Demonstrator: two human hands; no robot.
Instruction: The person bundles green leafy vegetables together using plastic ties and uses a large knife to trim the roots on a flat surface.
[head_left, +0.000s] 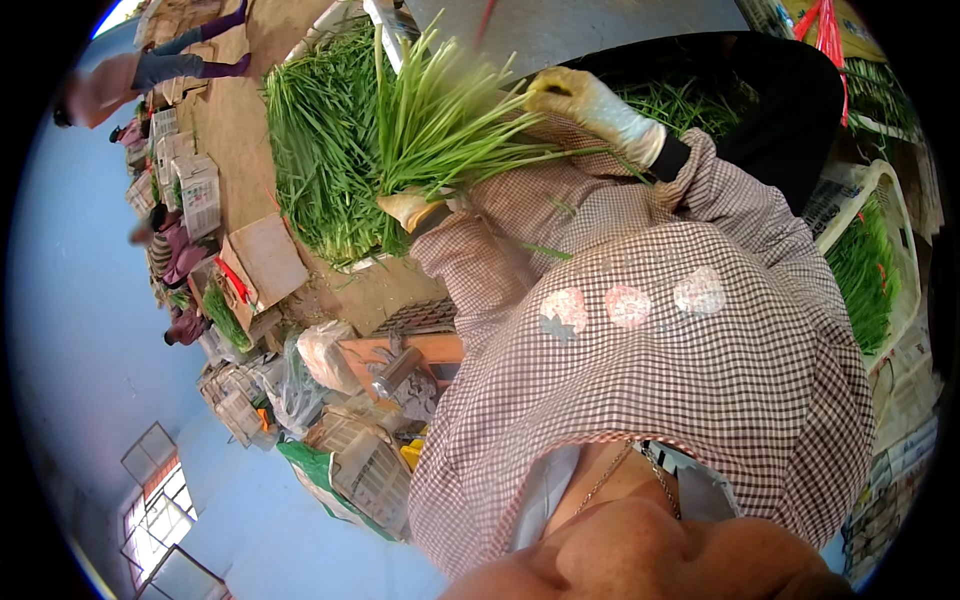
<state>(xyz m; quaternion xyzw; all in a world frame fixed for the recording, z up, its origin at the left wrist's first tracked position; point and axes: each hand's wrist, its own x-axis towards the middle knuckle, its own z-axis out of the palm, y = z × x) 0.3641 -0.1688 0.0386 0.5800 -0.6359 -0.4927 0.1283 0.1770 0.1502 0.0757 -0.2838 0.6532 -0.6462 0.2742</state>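
My left hand (411, 208), in a stained glove, grips a loose bunch of long green stalks that look like garlic chives (442, 135). The bunch fans out, and its fingers are partly hidden under it. To the right, my right hand (581, 105) wears a pale, yellow-stained glove, its fingers curled beside the stalk ends. Whether a stalk is pinched there is unclear. Under and left of the bunch lies a large heap of the same greens (322, 157). A few loose blades rest on the checked apron over my lap (547, 251).
A grey metal surface (600, 26) lies ahead. At right stands a pale plastic basket (911, 247) of tied greens. A cardboard box (266, 255), a steel flask (397, 373) on a wooden seat and a newspaper-filled green bag (307, 465) are at left. Several people work farther left.
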